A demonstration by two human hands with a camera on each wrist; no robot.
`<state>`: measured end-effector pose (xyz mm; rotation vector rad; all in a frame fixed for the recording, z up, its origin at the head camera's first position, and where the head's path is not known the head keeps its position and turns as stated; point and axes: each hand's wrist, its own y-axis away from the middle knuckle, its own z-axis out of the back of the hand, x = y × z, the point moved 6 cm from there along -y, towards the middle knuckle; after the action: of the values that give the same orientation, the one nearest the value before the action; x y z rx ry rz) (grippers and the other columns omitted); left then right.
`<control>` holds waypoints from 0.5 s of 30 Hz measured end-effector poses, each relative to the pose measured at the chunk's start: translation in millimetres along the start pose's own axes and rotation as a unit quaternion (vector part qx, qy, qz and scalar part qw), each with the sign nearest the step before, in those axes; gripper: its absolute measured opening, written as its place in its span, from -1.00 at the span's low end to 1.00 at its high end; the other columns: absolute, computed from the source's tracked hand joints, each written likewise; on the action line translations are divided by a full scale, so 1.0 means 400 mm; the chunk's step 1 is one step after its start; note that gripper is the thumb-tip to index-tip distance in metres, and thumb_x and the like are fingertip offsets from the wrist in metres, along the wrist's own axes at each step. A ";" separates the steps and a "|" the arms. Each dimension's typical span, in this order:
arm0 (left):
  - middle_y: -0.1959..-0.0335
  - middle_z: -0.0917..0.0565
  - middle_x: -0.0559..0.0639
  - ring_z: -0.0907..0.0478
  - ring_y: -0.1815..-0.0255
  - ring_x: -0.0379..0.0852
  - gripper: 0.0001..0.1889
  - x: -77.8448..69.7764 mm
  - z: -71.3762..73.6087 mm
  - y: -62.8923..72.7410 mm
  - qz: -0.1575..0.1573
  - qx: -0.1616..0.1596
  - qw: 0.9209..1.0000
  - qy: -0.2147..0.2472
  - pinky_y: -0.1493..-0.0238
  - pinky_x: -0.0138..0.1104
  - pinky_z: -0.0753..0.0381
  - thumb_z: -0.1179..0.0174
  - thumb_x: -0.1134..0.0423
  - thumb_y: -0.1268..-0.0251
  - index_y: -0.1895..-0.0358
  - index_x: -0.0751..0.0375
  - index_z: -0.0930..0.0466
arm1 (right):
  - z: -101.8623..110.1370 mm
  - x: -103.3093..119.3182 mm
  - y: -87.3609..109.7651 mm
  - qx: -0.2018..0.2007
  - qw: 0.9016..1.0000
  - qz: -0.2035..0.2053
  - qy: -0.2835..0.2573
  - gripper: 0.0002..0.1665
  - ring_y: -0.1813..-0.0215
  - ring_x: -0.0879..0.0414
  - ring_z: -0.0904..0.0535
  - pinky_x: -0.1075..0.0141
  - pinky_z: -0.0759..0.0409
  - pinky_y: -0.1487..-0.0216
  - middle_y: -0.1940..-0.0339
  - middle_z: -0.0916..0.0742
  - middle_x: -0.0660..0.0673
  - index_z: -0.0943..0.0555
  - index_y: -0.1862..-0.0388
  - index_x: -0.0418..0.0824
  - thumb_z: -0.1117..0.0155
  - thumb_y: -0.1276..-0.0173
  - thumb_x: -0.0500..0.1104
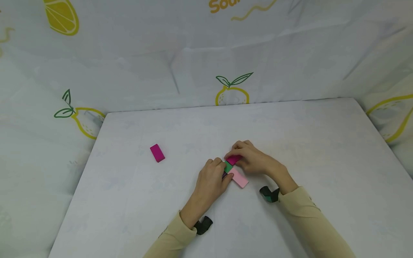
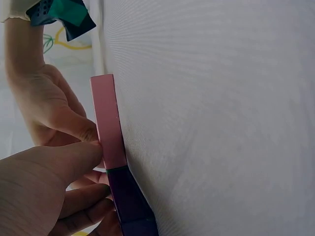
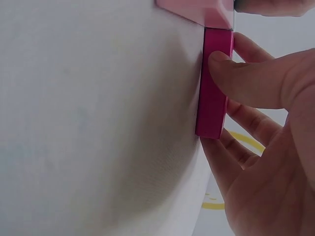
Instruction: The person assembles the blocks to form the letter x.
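My right hand (image 1: 255,158) grips a magenta block (image 1: 233,159), its thumb on the near face and its fingers behind, plain in the right wrist view. That block meets a green block (image 1: 228,167) and, at one end, a pink block (image 1: 240,178). The left hand (image 1: 210,179) curls over a dark purple block (image 2: 129,194), mostly hidden from above. Its thumb touches the pink block near the joint, as the left wrist view shows. Together the blocks form a tight cluster lying on the white table.
Another magenta block (image 1: 157,153) lies apart, left of the hands. The white tabletop (image 1: 322,150) ends at a back edge against a lemon-print cloth (image 1: 145,79). Dark wrist devices (image 1: 204,225) stick out below both sleeves.
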<state>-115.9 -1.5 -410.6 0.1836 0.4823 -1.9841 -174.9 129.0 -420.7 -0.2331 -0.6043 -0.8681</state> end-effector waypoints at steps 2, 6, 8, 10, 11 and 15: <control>0.29 -0.69 0.00 -0.49 0.36 -0.12 -0.72 0.001 -0.001 0.000 -0.001 -0.002 1.000 0.000 0.36 -0.43 -0.52 -0.47 0.09 -0.23 0.24 0.27 -0.74 | -0.002 0.000 0.000 0.003 1.000 0.000 0.000 -0.54 -0.17 -0.10 -0.44 0.04 -0.54 -0.15 0.00 -0.65 -0.11 -0.74 -0.07 -0.10 -0.19 -0.34 -0.49; 0.30 -0.69 0.00 -0.48 0.36 -0.13 -0.72 0.002 -0.004 0.001 -0.003 -0.004 1.000 -0.001 0.36 -0.44 -0.51 -0.48 0.10 -0.22 0.24 0.26 -0.73 | -0.004 0.001 0.000 0.008 1.000 0.003 0.000 -0.55 -0.16 -0.09 -0.44 0.05 -0.54 -0.14 0.01 -0.65 -0.11 -0.75 -0.07 -0.10 -0.20 -0.34 -0.49; 0.29 -0.70 0.00 -0.49 0.35 -0.13 -0.72 0.002 -0.005 0.001 -0.003 -0.004 1.000 -0.001 0.35 -0.44 -0.52 -0.48 0.10 -0.22 0.23 0.26 -0.74 | -0.005 0.001 0.000 0.009 1.000 0.003 0.003 -0.56 -0.16 -0.09 -0.43 0.04 -0.53 -0.15 0.00 -0.64 -0.12 -0.75 -0.08 -0.11 -0.22 -0.35 -0.48; 0.29 -0.70 0.00 -0.49 0.35 -0.13 -0.72 0.003 -0.006 0.000 -0.003 -0.004 1.000 -0.002 0.35 -0.45 -0.52 -0.48 0.10 -0.22 0.23 0.26 -0.74 | -0.004 0.002 0.001 0.010 1.000 0.002 0.005 -0.56 -0.16 -0.10 -0.43 0.02 -0.53 -0.16 -0.01 -0.64 -0.13 -0.75 -0.09 -0.12 -0.23 -0.35 -0.47; 0.29 -0.70 0.00 -0.50 0.35 -0.13 -0.72 0.002 -0.006 0.000 -0.003 -0.003 1.000 -0.003 0.35 -0.44 -0.53 -0.48 0.09 -0.22 0.23 0.26 -0.74 | -0.004 0.003 0.002 0.011 1.000 0.001 0.006 -0.56 -0.16 -0.11 -0.43 0.02 -0.53 -0.17 -0.01 -0.64 -0.14 -0.75 -0.10 -0.12 -0.24 -0.35 -0.47; 0.28 -0.70 0.00 -0.50 0.35 -0.13 -0.72 0.002 -0.006 0.000 -0.001 -0.003 1.000 -0.003 0.35 -0.44 -0.54 -0.48 0.09 -0.23 0.22 0.26 -0.74 | -0.004 0.004 0.003 0.013 1.000 0.003 0.007 -0.57 -0.15 -0.11 -0.43 0.03 -0.52 -0.16 0.00 -0.64 -0.14 -0.75 -0.09 -0.13 -0.24 -0.35 -0.46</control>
<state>-116.5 -1.3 -413.1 0.1730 0.4839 -1.9852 -172.5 128.0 -420.9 -0.2045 -0.6012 -0.8556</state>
